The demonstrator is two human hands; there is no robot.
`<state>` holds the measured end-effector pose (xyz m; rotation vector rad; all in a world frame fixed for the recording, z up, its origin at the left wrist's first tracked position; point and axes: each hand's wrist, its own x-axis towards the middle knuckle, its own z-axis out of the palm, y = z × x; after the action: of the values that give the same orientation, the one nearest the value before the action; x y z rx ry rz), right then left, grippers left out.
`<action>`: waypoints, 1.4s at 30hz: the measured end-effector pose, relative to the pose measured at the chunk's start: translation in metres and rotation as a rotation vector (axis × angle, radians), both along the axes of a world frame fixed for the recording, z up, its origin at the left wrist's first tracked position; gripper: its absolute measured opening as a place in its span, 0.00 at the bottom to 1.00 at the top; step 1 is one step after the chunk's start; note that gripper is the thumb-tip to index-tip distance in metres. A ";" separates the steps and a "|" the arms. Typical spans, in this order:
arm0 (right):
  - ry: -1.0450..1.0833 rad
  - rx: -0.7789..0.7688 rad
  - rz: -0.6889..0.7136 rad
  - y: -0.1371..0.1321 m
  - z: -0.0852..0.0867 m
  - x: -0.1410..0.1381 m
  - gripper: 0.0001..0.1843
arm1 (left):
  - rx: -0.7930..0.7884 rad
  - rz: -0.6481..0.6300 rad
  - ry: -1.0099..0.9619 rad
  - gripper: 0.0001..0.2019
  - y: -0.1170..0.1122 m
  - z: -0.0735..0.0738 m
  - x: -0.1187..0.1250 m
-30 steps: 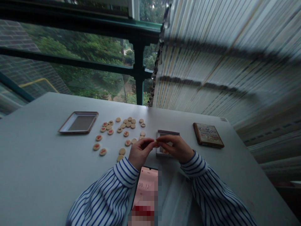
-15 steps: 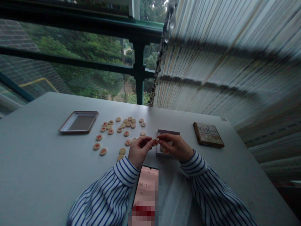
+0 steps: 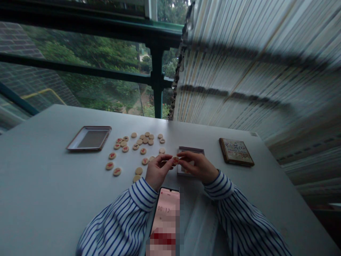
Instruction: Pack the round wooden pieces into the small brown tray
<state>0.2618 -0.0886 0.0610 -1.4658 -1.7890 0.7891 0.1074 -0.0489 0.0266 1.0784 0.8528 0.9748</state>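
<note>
So the left hand is pinching a small, pale, round disc with a red marking, probably wooden, thumb and fingers drawn in to about the disc's own width. The disc is hanging in the air between both hands. To me it's looking light, stiff and hard to break, though a smooth rim could be making it a bit slippery, so I'd be going for the edge, fingertips on opposite sides. The right hand is bringing thumb and forefinger right up by the disc's right edge; can't tell if it's actually gripping too.

A smooth white counter is carrying everything. From the left: a shallow brown-rimmed rectangular tray is lying there, similar loose pale discs are lying scattered, a pink-screened smartphone is resting between the forearms, a shallow pale box is sitting beneath the right hand, and a flat brown patterned-top box is lying farther right.

Room-wise, a grey brick wall is showing outside, a dark green window frame is crossing the greenery, and a pale stringy curtain is hanging at right.
</note>
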 end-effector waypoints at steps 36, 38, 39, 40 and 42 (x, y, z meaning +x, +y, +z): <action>-0.095 0.010 0.000 0.000 0.002 0.000 0.13 | 0.001 -0.059 -0.004 0.11 -0.001 0.000 0.000; -0.087 0.011 0.003 0.000 0.001 0.000 0.14 | -0.007 -0.059 -0.009 0.11 -0.001 0.000 0.000; -0.080 0.010 0.005 0.000 0.000 0.000 0.14 | -0.010 -0.061 -0.011 0.11 -0.001 0.000 0.000; -0.073 0.007 0.005 0.001 0.000 0.000 0.14 | -0.011 -0.064 -0.011 0.11 -0.002 0.000 0.000; -0.059 -0.001 -0.001 0.000 0.000 0.000 0.14 | -0.017 -0.069 -0.006 0.11 -0.002 0.000 0.000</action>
<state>0.2614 -0.0882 0.0605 -1.5047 -1.8313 0.7535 0.1074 -0.0507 0.0266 1.0835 0.8125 0.9111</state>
